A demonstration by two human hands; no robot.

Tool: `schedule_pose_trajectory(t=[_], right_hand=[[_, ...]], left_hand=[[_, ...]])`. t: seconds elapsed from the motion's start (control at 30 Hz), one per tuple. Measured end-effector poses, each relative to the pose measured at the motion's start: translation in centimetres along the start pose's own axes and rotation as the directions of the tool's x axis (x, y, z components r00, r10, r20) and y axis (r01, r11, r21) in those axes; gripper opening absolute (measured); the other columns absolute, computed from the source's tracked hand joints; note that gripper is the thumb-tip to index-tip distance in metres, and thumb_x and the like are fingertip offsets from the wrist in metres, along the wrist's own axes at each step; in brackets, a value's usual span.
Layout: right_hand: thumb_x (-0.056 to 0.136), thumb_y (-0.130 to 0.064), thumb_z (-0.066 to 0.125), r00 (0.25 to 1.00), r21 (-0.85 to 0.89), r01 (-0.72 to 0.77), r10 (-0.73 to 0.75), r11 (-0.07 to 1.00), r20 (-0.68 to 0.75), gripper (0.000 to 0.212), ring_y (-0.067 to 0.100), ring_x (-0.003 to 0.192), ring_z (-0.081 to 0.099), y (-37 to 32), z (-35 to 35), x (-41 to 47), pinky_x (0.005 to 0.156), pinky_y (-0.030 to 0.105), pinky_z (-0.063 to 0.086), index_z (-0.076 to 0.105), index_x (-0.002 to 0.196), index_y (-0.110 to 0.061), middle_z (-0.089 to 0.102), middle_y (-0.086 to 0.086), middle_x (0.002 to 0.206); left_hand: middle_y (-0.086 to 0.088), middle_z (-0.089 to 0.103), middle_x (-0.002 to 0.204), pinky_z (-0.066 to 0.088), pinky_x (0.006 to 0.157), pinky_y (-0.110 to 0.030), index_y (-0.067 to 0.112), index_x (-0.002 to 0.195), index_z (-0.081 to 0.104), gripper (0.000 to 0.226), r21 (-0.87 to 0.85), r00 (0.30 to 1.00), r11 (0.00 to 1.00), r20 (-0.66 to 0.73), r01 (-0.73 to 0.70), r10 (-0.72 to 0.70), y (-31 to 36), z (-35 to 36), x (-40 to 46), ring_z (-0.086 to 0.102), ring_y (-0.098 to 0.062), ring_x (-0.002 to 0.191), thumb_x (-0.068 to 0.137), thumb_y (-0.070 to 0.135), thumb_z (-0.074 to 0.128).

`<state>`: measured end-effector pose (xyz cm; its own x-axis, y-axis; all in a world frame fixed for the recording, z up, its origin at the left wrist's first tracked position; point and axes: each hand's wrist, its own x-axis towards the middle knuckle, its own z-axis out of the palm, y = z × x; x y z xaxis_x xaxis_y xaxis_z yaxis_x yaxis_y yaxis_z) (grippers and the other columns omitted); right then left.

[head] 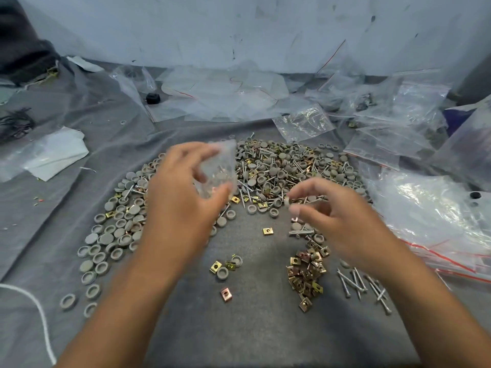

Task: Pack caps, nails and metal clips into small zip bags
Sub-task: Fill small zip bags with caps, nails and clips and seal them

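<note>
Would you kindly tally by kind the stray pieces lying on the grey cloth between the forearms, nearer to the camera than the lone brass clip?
Square metal clips: 3
Round grey plastic caps: 2
Total: 5

1. the left hand held a small clear zip bag above the big mixed pile of grey caps, nails and clips.
2. the right hand pinched a grey cap at the pile's near edge.
3. nearer than the pile lay a heap of metal clips, with loose nails just right of it.
4. right of the pile sat a stack of red-striped zip bags on the grey cloth.
</note>
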<state>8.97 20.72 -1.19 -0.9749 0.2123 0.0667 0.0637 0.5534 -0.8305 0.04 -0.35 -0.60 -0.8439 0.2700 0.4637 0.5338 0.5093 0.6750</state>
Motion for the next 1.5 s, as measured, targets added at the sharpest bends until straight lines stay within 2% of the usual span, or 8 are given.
schedule_pose_trajectory(t=[0.17, 0.37, 0.6, 0.8, 0.93, 1.13, 1.33, 1.5], right_hand=[[0.093, -0.014, 0.069, 0.966, 0.399, 0.257, -0.249, 0.88, -0.073, 0.016, 0.002, 0.086, 0.071, -3.5, 1.5, -0.1, 0.07, 0.014, 0.052, 0.067, 0.107, -0.022, 0.072, -0.013, 0.099], [0.087, -0.004, 0.076, 0.829, -0.343, 0.421, -0.51, 0.839, -0.229, 0.018, -0.001, 0.092, 0.057, -3.0, 4.5, 0.1, 0.085, 0.01, 0.044, 0.071, 0.103, -0.011, 0.061, -0.001, 0.109], [0.09, -0.022, 0.076, 0.834, -0.23, 0.354, -0.417, 0.907, -0.362, 0.012, -0.001, 0.086, 0.06, -2.8, 3.7, 0.9, 0.072, 0.005, 0.04, 0.067, 0.095, -0.029, 0.06, -0.016, 0.097], [0.096, -0.037, 0.065, 0.978, -0.366, 0.201, -0.168, 0.909, 0.121, 0.018, -0.002, 0.105, 0.052, -1.8, 7.4, 2.4, 0.096, 0.027, 0.047, 0.063, 0.113, -0.04, 0.053, -0.022, 0.115], [0.099, -0.035, 0.063, 0.93, -0.418, 0.321, -0.199, 0.85, 0.31, 0.043, 0.011, 0.129, 0.04, -1.6, 10.4, 3.5, 0.108, 0.035, 0.041, 0.053, 0.141, -0.037, 0.043, -0.013, 0.137], [0.1, -0.023, 0.062, 0.938, -0.456, 0.323, -0.216, 0.829, 0.271, 0.017, 0.011, 0.109, 0.051, -0.5, 10.4, 4.0, 0.094, 0.032, 0.049, 0.065, 0.116, -0.03, 0.047, -0.01, 0.121], [0.098, -0.021, 0.066, 0.977, -0.246, 0.215, -0.205, 0.945, 0.067, 0.017, -0.005, 0.092, 0.061, -0.6, 8.6, 4.5, 0.08, 0.011, 0.048, 0.069, 0.11, -0.032, 0.063, -0.022, 0.098], [0.095, -0.017, 0.07, 0.948, 0.296, 0.316, -0.289, 0.901, -0.132, 0.014, 0.003, 0.082, 0.067, -3.4, 6.4, 3.6, 0.07, 0.014, 0.049, 0.071, 0.106, -0.025, 0.073, -0.01, 0.091]], left_hand=[[0.012, 0.049, 0.124, 0.029, 0.09, 0.003, 0.021, 0.127, 0.064, 0.052, 0.117, 0.976, 0.982, 0.177, -0.146, 0.124, 1.6, 2.4, -1.2, 0.042, 0.004, 0.09, 0.078, 0.029, 0.078], [0.011, 0.054, 0.117, 0.03, 0.091, 0.0, 0.019, 0.117, 0.069, 0.047, 0.059, 0.982, 0.988, 0.129, -0.144, 0.136, 1.5, 2.8, -0.9, 0.045, 0.005, 0.098, 0.072, 0.013, 0.082], [0.008, 0.054, 0.117, 0.035, 0.081, 0.002, 0.018, 0.125, 0.065, 0.051, 0.093, 0.996, 0.992, -0.012, -0.087, 0.088, 0.8, 0.0, -0.1, 0.05, 0.002, 0.081, 0.077, 0.023, 0.081], [0.006, 0.049, 0.123, 0.042, 0.074, -0.007, 0.018, 0.126, 0.062, 0.045, 0.176, 0.91, 0.984, -0.412, 0.031, 0.045, -1.9, -4.8, 1.2, 0.044, -0.004, 0.081, 0.084, 0.024, 0.077], [0.001, 0.052, 0.123, 0.033, 0.082, 0.003, 0.013, 0.128, 0.063, 0.047, 0.304, 0.981, 0.952, -0.194, 0.033, 0.028, -2.5, -4.6, 0.7, 0.042, -0.003, 0.089, 0.083, 0.015, 0.077], [0.01, 0.05, 0.115, 0.03, 0.08, 0.003, 0.014, 0.123, 0.066, 0.046, 0.231, 0.994, 0.973, -0.097, -0.027, 0.051, -2.6, -4.6, 0.1, 0.04, -0.003, 0.073, 0.079, 0.01, 0.08], [0.007, 0.057, 0.117, 0.034, 0.082, -0.003, 0.023, 0.123, 0.066, 0.05, 0.189, 0.998, 0.98, -0.01, -0.057, 0.06, -2.6, -3.6, -0.3, 0.043, 0.0, 0.082, 0.077, 0.014, 0.082], [0.012, 0.057, 0.114, 0.031, 0.086, 0.0, 0.025, 0.121, 0.067, 0.049, 0.133, 0.997, 0.988, 0.021, -0.081, 0.078, -2.0, -2.4, -0.4, 0.047, 0.011, 0.086, 0.075, 0.018, 0.083]])
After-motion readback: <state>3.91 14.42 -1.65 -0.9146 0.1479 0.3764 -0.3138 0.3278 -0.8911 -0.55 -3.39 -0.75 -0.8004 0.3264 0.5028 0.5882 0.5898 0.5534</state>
